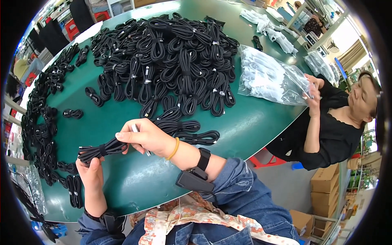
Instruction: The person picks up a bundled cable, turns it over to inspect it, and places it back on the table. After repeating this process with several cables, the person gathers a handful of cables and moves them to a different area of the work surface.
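Observation:
Above the near left part of the table, a coiled black cable [102, 150] tied at its middle spans my two hands. My left hand [92, 174] is closed under its left end, where a metal plug tip sticks out. My right hand [150, 138] pinches the right end between thumb and fingers. A slim silver-white object [135, 128] also passes through the right hand's fingers and shows again below them; its kind I cannot make out. Close beyond my right wrist lie more tied black cables [198, 137].
A big heap of black cable bundles [185, 67] covers the green table's [122, 122] middle, and a row of them [41, 122] follows the left edge. At right, a co-worker's hands [313, 93] touch a clear bag of white packets [263, 77]. Cardboard boxes [325, 181] stand beyond.

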A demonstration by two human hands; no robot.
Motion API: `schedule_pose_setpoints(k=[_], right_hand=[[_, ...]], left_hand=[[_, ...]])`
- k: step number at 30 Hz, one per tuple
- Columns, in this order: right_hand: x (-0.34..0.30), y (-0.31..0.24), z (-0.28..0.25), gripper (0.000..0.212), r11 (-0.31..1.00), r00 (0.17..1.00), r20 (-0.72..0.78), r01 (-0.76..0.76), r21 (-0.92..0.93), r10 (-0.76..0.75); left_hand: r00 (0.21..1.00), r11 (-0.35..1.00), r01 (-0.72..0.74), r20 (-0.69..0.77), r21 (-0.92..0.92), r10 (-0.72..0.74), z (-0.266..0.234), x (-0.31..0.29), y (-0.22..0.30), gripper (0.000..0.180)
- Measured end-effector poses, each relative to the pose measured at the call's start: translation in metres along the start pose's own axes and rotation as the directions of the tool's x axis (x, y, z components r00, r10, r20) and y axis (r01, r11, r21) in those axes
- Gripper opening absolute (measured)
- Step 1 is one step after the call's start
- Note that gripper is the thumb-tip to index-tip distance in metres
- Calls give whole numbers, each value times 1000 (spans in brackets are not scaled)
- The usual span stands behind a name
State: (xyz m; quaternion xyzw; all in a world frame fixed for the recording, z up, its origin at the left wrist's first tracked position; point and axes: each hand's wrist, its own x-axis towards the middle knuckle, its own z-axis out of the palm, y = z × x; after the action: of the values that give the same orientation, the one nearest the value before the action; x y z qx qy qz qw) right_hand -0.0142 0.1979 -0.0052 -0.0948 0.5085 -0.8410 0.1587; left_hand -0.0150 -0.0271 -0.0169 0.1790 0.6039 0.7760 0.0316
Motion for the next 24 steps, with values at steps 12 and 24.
schedule_pose_setpoints(k=[12, 24], right_hand=[[-8, -16, -4, 25, 968, 999, -23, 37, -249, -44], [-10, -23, -2, 28, 856, 937, -324, 273, 439, -133]], left_hand=[[973, 1000, -22, -230, -12, 19, -20, 24, 14, 42], [945, 885, 111, -323, 451, 46, -37, 61, 33, 30]])
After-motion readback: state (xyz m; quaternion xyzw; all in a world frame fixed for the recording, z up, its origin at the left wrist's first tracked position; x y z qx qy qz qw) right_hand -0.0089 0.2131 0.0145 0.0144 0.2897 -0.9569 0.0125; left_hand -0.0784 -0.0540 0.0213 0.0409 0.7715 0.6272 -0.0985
